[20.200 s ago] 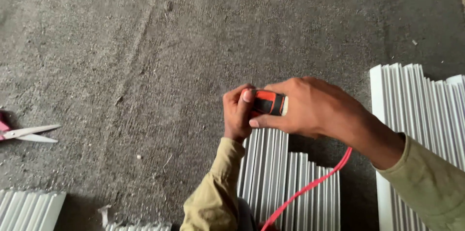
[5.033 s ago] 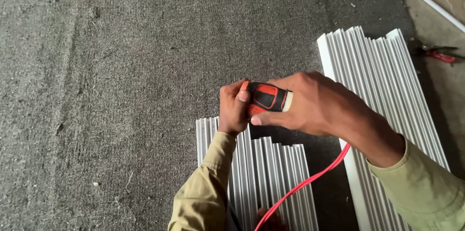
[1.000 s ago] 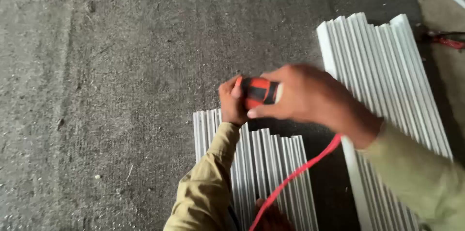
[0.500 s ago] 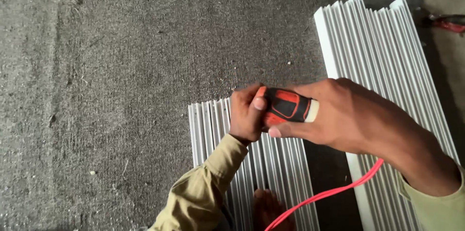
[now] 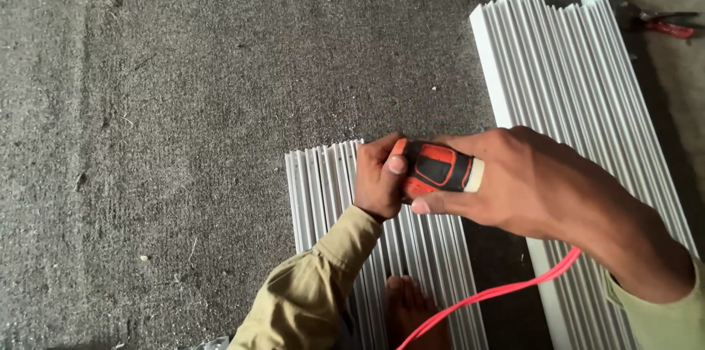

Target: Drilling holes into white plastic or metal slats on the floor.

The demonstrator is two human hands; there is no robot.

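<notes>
My right hand [image 5: 529,181] grips an orange and black power tool [image 5: 435,168] with a pale end cap, held level over the top end of a short stack of white ribbed strips [image 5: 323,188] lying on the floor. My left hand [image 5: 378,177] wraps the tool's front end from the left, thumb on top. A red cord [image 5: 499,291] runs from under my right wrist down to the bottom edge. My bare foot [image 5: 411,309] rests on the strips below the hands. The tool's tip is hidden by my left hand.
A longer stack of white ribbed strips [image 5: 565,71] lies to the right, slanting up toward the top right. Red-handled pliers [image 5: 668,25] lie at the far right edge. The ground is rough grey concrete [image 5: 147,100] with small bits of debris.
The view has shifted a little; my hands and the tool sit slightly lower over the short stack's end. The grip of both hands is unchanged.
</notes>
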